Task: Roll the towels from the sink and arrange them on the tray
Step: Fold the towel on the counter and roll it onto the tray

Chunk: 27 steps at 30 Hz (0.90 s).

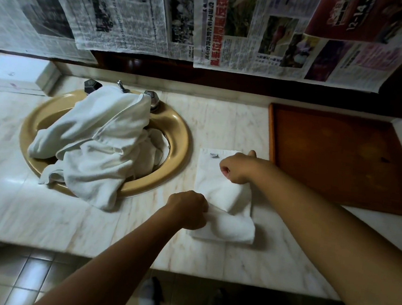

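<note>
**Small white folded towel (227,201) on the pale marble bench (44,211), right of the tan oval sink (180,136)**

The towel lies between the sink and the brown wooden tray (340,159), which is cut off at the right, with bare marble along its near edge. The left hand (187,209) has its fingers curled round the towel's sink-side corner. The right hand (236,167) rests fisted on the towel's middle, its grip hidden. A heap of white towels (94,143) spills over the sink's near rim.
</note>
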Motion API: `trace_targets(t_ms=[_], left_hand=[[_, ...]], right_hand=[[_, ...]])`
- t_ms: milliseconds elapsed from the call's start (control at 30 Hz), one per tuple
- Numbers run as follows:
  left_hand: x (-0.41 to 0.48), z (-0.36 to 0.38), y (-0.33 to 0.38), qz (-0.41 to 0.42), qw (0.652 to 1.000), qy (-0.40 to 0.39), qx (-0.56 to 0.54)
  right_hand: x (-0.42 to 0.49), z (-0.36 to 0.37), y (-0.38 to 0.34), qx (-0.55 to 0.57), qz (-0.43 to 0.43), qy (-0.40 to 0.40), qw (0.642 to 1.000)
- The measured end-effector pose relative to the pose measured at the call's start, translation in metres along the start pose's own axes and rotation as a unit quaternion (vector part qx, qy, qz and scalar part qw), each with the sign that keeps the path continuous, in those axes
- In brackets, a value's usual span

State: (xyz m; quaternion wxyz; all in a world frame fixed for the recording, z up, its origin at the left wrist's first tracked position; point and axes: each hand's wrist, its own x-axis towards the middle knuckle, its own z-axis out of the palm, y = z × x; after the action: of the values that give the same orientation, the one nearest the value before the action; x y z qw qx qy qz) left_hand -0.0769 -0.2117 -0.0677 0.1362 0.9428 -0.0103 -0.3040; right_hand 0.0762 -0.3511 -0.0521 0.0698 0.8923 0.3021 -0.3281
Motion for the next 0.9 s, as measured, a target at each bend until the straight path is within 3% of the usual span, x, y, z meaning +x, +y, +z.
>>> trace_targets(t_ms=[133,233,300,333,400,533,633,800,900], left_hand=[[0.000,0.000,-0.001,0.001,1.000,-0.003,0.001],[0.001,0.001,-0.001,0.003,1.000,-0.005,-0.004],[0.001,0.001,-0.001,0.001,1.000,-0.007,-0.007],[0.000,0.000,0.000,-0.001,1.000,-0.010,-0.009],[0.001,-0.001,0.000,-0.002,1.000,-0.014,-0.012],[0.004,-0.001,-0.001,-0.002,1.000,-0.013,-0.006],[0.006,0.000,-0.003,0.003,1.000,-0.018,-0.011],[0.010,0.002,-0.006,0.003,1.000,-0.018,-0.016],[0.012,0.003,-0.008,0.005,1.000,-0.022,-0.014]], right_hand=[[0.012,-0.020,0.013,0.203,-0.007,0.130,0.971],[0.023,-0.028,0.018,0.439,0.051,0.235,0.866],[0.031,-0.026,0.017,0.543,0.064,0.226,0.806],[0.034,-0.020,0.016,0.536,0.048,0.220,0.813],[0.038,-0.006,0.017,0.459,0.020,0.216,0.862],[0.042,0.012,0.011,0.366,0.048,0.161,0.915],[0.046,0.018,0.002,0.188,0.083,0.102,0.973],[0.054,0.025,-0.011,0.063,0.047,0.101,0.992],[0.058,0.034,-0.010,0.118,0.036,0.118,0.985]])
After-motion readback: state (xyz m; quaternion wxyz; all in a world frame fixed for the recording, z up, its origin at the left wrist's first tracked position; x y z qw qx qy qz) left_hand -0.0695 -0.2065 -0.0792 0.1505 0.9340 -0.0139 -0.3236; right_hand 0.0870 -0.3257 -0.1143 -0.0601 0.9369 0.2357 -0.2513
